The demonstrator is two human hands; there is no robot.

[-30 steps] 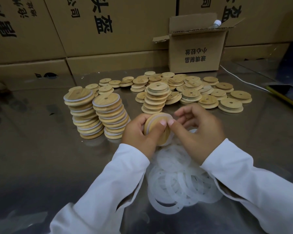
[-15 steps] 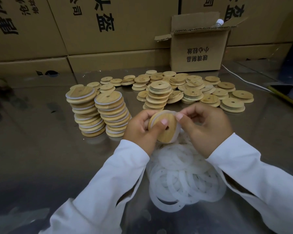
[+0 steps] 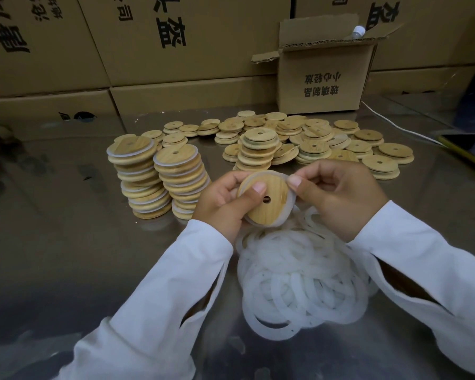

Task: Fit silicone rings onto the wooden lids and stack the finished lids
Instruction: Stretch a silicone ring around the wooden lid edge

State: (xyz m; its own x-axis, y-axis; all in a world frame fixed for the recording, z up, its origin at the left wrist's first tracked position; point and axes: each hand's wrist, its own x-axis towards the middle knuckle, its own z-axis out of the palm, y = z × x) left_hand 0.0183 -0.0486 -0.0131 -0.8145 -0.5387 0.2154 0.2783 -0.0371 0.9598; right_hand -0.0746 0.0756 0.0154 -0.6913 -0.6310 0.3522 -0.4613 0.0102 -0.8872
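My left hand (image 3: 222, 204) grips a round wooden lid (image 3: 269, 207) with a small centre hole, thumb pressed on its face. A white silicone ring (image 3: 290, 200) runs around the lid's rim. My right hand (image 3: 337, 196) pinches that ring at the lid's upper right edge. Below the hands lies a heap of loose silicone rings (image 3: 299, 286). Two tall stacks of ringed lids (image 3: 159, 179) stand to the left. Bare wooden lids (image 3: 313, 144) lie spread and stacked behind the hands.
The work surface is a shiny metal table (image 3: 66, 229). A small open cardboard box (image 3: 324, 75) stands at the back right, with large cartons (image 3: 148, 50) walling the far edge. A white cable (image 3: 395, 126) and a dark flat device (image 3: 466, 149) lie at right.
The lid has tilted so its face with the hole shows toward me. My right fingers have moved along the rim to its upper right, and the ring now wraps the edge.
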